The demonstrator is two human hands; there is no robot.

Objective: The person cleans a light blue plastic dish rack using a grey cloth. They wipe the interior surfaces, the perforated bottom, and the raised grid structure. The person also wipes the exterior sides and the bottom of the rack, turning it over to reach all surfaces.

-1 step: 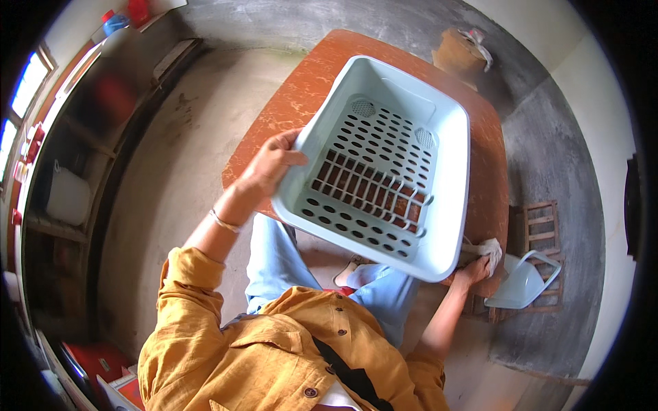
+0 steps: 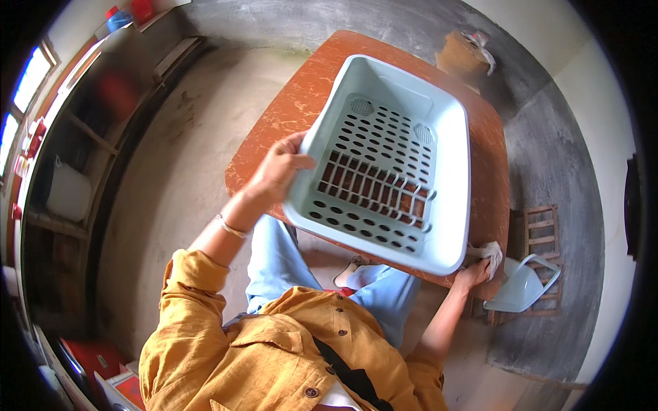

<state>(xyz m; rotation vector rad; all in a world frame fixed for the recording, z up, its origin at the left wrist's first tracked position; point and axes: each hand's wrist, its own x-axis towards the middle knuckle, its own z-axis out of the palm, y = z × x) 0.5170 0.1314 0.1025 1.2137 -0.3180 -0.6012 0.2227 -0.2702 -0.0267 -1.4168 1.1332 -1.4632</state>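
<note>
One pale blue perforated basket (image 2: 391, 157), two hands' grip.

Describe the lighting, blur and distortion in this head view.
Head view: even daylight, with blown-out glare at the window on the far left; fisheye bending curves the table edge, and a black rim rings the frame; the shelves on the left look soft, while the pale blue basket and left hand are sharp.

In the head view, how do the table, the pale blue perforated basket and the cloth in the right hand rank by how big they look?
1. Reddish-brown table, though the basket hides much of it.
2. Pale blue basket; held nearer the camera, so it looks almost as big.
3. White cloth, by far smallest.
</note>
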